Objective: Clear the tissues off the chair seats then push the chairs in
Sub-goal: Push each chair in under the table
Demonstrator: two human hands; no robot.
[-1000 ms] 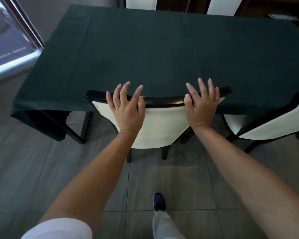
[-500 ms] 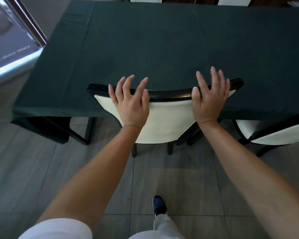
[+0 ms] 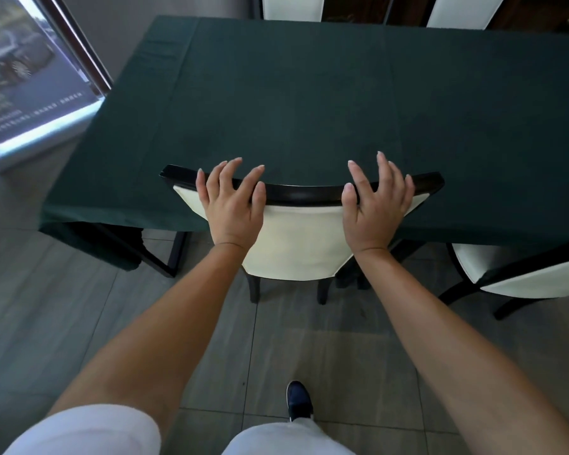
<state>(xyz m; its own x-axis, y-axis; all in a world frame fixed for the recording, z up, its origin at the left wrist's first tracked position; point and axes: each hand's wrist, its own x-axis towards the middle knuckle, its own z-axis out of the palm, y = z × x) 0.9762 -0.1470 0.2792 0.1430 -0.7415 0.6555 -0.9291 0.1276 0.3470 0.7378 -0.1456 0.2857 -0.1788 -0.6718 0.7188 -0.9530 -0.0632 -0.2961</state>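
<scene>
1. Chair [image 3: 301, 244] with a cream padded back and a black curved top rail stands at the near long edge of the tabletop [image 3: 309, 93]; its back is up against the hanging edge of the dark green tablecloth [image 3: 122, 205], and its seat is hidden under the cloth.
2. That top rail runs left to right, parallel with the tabletop's near edge, and the chair faces away from the person, toward the far side.
3. Left hand [image 3: 234, 205] lies flat against the left part of the chair back, palm on the cream pad, its fingers [image 3: 225, 174] spread wide and draped over the black rail, not curled round it.
4. Right hand [image 3: 373, 205] rests the same way on the right part of the back, fingers [image 3: 383, 169] splayed over the rail and the thumb on the rail's near face.
5. No tissue shows anywhere in view; the seat cannot be seen.
6. Second chair [image 3: 523, 277] of the same make stands to the right, turned at an angle to the tabletop, its cream seat partly out from under the cloth.
7. Two more cream chair backs [image 3: 293, 8] rise beyond the far edge of the tabletop.
8. Grey tiled floor [image 3: 79, 307] lies below, with one dark blue shoe [image 3: 298, 400] behind the chair and white trouser legs at the bottom edge.
9. Window [image 3: 23, 67] with a dark frame fills the upper left, and a dark vehicle shows through it.
</scene>
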